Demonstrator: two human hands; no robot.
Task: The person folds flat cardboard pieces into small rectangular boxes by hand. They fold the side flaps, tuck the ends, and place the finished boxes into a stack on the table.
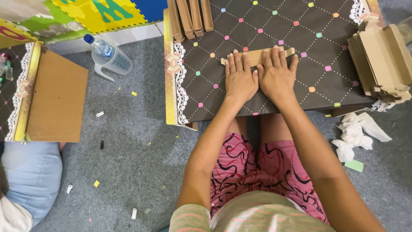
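Head view, left to right: left hand [240,79] and right hand [277,75], both flat, fingers spread, pressing down 1 flat cardboard strip [257,56] on the dark quilted counter [326,34]. Likely light, thin, creasable; best held by long edges.

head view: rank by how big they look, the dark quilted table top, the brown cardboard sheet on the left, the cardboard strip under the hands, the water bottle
1. dark quilted table top
2. brown cardboard sheet
3. cardboard strip and water bottle: look alike in size, and both hands cover part of the strip, so unranked.
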